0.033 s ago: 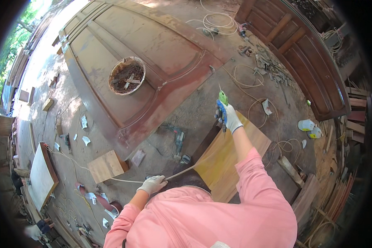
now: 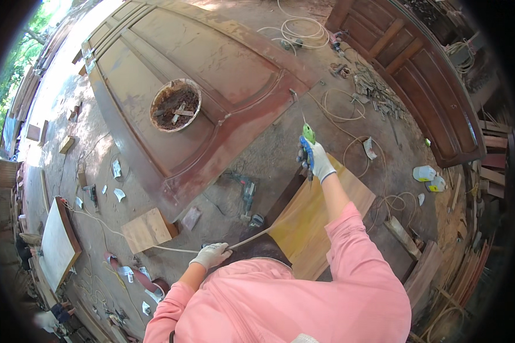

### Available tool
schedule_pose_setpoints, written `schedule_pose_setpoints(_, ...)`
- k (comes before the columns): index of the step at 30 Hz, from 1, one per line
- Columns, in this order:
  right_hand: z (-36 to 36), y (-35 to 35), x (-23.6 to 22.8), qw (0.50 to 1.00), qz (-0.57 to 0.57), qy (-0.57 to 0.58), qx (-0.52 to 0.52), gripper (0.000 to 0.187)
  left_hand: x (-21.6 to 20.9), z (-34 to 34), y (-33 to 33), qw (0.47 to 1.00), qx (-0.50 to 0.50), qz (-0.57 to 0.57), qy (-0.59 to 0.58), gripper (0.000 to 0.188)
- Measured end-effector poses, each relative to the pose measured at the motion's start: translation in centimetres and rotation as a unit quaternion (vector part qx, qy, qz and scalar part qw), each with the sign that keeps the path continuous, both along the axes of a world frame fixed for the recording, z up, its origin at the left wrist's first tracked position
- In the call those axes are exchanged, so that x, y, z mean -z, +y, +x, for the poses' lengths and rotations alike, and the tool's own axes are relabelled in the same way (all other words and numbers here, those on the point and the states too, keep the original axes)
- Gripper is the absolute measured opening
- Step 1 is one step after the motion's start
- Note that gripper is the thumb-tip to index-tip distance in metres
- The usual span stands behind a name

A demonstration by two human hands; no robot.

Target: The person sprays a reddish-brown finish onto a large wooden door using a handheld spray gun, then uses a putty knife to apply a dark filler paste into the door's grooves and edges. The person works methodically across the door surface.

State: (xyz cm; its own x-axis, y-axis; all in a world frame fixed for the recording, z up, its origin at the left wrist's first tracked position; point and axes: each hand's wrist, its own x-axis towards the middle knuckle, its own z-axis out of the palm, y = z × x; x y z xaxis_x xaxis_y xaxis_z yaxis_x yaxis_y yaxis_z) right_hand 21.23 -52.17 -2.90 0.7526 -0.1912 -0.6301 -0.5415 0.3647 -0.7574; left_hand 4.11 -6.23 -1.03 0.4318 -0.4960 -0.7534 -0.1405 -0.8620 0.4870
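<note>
My right hand [image 2: 315,160], in a white and blue glove, is closed round a green tool [image 2: 308,133] with a long thin shaft. Its tip reaches the near right edge of a large brown panelled door [image 2: 252,117] lying flat; the exact contact is too small to tell. My left hand [image 2: 212,255], gloved in white, is closed on a pale cord [image 2: 250,238] in front of my waist. On the door sits a round bowl [image 2: 199,111] of dark brown crumbly material with light scraps on top. Below my right forearm lies a yellowish wooden board [image 2: 306,220].
A power drill [image 2: 248,197] and a wooden block [image 2: 149,230] lie near the door. Another panelled door [image 2: 435,103] leans at the right. Loose cords [image 2: 306,31], metal scraps [image 2: 372,91], plastic jugs [image 2: 424,173] and a sanding belt [image 2: 137,274] are scattered on the floor.
The green tool in my right hand has shifted very slightly away from me. My left hand and the cord look the same.
</note>
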Motion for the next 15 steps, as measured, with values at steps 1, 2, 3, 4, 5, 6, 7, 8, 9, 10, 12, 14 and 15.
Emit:
schedule_pose_setpoints(1, 1.0, -0.4, 0.2, 1.000, -0.005, -0.005, 0.000, 0.037, -0.1, 0.4, -0.3, 1.000, 0.004, 0.009, 0.012, 0.043)
schedule_pose_setpoints(2, 2.2, -0.5, 0.2, 1.000, -0.008, -0.013, -0.001, 0.038, 0.1, 0.8, -0.5, 1.000, 0.004, 0.007, 0.004, 0.042)
schedule_pose_setpoints(3, 3.2, -0.7, 0.0, 0.999, -0.017, -0.026, -0.010, 0.038, 0.5, 1.2, -0.7, 1.000, 0.004, 0.005, -0.004, 0.042)
schedule_pose_setpoints(4, 4.3, -0.9, -0.1, 0.999, -0.009, -0.031, -0.019, 0.037, 0.8, 1.7, -0.8, 1.000, 0.005, 0.003, -0.012, 0.041)
schedule_pose_setpoints(5, 4.9, -1.0, -0.1, 0.999, -0.002, -0.031, -0.029, 0.036, 0.6, 1.9, -1.1, 1.000, 0.002, 0.005, -0.019, 0.041)
schedule_pose_setpoints(6, 5.3, -1.1, 0.0, 0.999, 0.005, -0.032, -0.039, 0.035, 0.3, 2.2, -1.3, 1.000, 0.000, 0.007, -0.026, 0.040)
schedule_pose_setpoints(7, 5.4, -1.3, 0.0, 0.999, 0.000, -0.031, -0.025, 0.035, 0.2, 2.6, -1.6, 0.999, -0.001, 0.008, -0.033, 0.040)
schedule_pose_setpoints(8, 5.5, -1.3, -0.1, 0.999, -0.004, -0.030, -0.012, 0.036, 0.1, 2.8, -1.7, 0.999, 0.002, 0.008, -0.040, 0.039)
schedule_pose_setpoints(9, 5.6, -1.4, -0.1, 1.000, -0.009, -0.028, 0.001, 0.036, 0.1, 3.0, -1.7, 0.999, 0.005, 0.007, -0.048, 0.038)
schedule_pose_setpoints(10, 5.3, -1.7, 0.1, 0.999, -0.007, -0.028, 0.016, 0.036, 0.1, 3.2, -1.6, 0.998, 0.009, 0.007, -0.055, 0.038)
schedule_pose_setpoints(12, 4.4, -2.4, 0.2, 0.999, -0.003, -0.027, 0.043, 0.036, 0.2, 3.5, -1.5, 0.998, 0.000, 0.000, -0.056, 0.036)
schedule_pose_setpoints(14, 3.4, -3.3, 0.3, 0.999, 0.012, -0.022, 0.041, 0.036, 0.1, 3.8, -1.9, 0.998, -0.001, -0.010, -0.060, 0.036)
schedule_pose_setpoints(15, 2.8, -3.7, 0.4, 0.999, 0.012, -0.023, 0.036, 0.036, -0.3, 4.1, -2.3, 0.998, 0.002, -0.017, -0.062, 0.036)
